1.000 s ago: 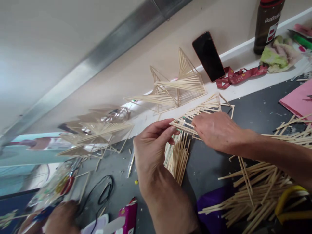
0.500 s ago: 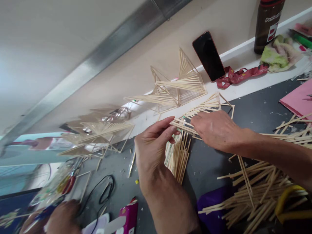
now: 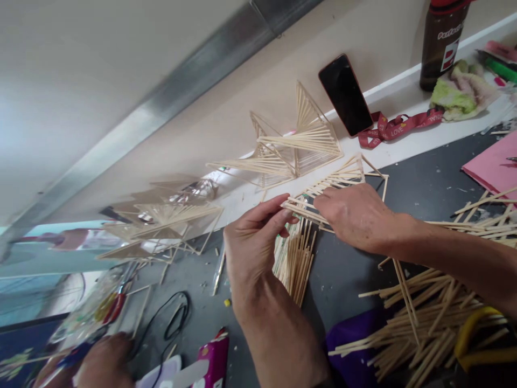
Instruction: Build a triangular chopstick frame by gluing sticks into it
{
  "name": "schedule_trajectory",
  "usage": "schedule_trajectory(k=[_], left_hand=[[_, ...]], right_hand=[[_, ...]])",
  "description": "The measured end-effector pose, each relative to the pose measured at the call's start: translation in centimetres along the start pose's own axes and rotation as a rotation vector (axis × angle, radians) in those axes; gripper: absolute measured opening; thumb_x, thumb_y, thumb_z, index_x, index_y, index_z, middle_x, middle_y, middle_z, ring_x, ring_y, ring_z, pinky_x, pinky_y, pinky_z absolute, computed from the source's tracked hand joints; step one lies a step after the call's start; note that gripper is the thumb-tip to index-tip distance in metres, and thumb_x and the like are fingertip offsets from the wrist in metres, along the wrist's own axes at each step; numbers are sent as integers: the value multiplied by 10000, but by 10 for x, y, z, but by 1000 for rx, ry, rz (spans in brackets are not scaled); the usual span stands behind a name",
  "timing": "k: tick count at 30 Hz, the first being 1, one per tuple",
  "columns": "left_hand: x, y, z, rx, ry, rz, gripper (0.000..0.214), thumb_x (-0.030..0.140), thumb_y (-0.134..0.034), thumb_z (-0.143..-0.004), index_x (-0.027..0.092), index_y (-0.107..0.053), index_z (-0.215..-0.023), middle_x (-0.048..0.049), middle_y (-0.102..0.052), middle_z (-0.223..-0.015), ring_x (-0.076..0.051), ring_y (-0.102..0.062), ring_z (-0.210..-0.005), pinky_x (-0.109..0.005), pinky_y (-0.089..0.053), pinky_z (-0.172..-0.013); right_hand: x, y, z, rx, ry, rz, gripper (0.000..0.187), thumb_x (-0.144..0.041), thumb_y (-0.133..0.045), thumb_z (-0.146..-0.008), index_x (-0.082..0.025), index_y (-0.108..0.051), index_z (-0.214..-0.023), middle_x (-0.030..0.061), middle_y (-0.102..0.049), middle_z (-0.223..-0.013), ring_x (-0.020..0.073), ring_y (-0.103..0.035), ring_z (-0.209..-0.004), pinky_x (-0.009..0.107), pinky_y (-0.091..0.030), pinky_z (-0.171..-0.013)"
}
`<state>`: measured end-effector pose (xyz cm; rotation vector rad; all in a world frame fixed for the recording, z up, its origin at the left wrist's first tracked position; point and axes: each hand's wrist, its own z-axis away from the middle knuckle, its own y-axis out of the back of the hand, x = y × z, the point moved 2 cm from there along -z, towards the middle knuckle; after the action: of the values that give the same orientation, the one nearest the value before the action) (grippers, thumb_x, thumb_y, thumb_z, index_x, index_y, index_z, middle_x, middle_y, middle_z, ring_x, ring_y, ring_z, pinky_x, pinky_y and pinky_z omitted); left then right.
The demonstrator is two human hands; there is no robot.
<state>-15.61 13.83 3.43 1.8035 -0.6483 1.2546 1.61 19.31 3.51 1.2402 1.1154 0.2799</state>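
Observation:
Both my hands are at a fan-shaped frame of thin wooden sticks [image 3: 339, 180] above the dark table. My left hand [image 3: 258, 237] pinches the frame's near left corner between thumb and forefinger. Over its middle lies my right hand [image 3: 355, 215], fingers bent and closed on the sticks; its fingertips are partly hidden. A bundle of loose sticks [image 3: 301, 264] lies beneath, partly behind my left hand. Behind the frame, a finished-looking stick structure [image 3: 297, 143] with pointed fans stands by the wall, and a similar one [image 3: 161, 226] is at the left.
A phone [image 3: 345, 94] leans on the wall beside a red lanyard [image 3: 399, 129] and a dark bottle [image 3: 442, 48]. Loose sticks [image 3: 428, 312] pile up at lower right over a purple item [image 3: 351, 345]. Another person's hand [image 3: 107, 361] is at lower left, near red-handled pliers [image 3: 117, 307].
My right hand has shifted very slightly left along the stick frame. My left hand keeps its pinch on the corner; the rest looks the same.

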Motion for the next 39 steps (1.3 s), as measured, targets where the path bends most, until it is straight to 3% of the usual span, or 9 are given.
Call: schedule_trajectory(k=[12,18,25,39], left_hand=[[-4,1,-3,-19,-5,-9,194,202,-796,-583,220,-792,-776,-8,-715,-636,-108,-613,-522,-190,-415,-416],[-6,4,-4,-41,-37,31,348,175,-797,-575,231,-779,-919,13,-695,-645,-106,-620,-521,-184,-409,-405],[-6,4,-4,-39,-21,-2,234,200,-793,-590,228,-787,-822,2,-706,-631,-108,-613,-522,-194,-423,-421],[-4,4,-3,-28,-16,-71,211,227,-786,-613,231,-794,-824,-7,-715,-640,-123,-623,-538,-211,-433,-441]], right_hand=[[2,-4,-1,12,5,3,285,-147,-407,-931,-128,-669,-1040,121,-703,-963,139,-590,-736,273,-354,-654],[1,-4,0,23,3,14,284,-142,-401,-933,-139,-670,-1026,109,-700,-967,134,-585,-722,268,-346,-631],[3,-4,0,25,12,24,264,-156,-400,-945,-140,-654,-1016,110,-695,-982,136,-592,-752,263,-356,-641],[5,-6,1,51,31,61,274,-154,-393,-948,-142,-656,-1022,118,-703,-992,153,-625,-782,281,-400,-668]])
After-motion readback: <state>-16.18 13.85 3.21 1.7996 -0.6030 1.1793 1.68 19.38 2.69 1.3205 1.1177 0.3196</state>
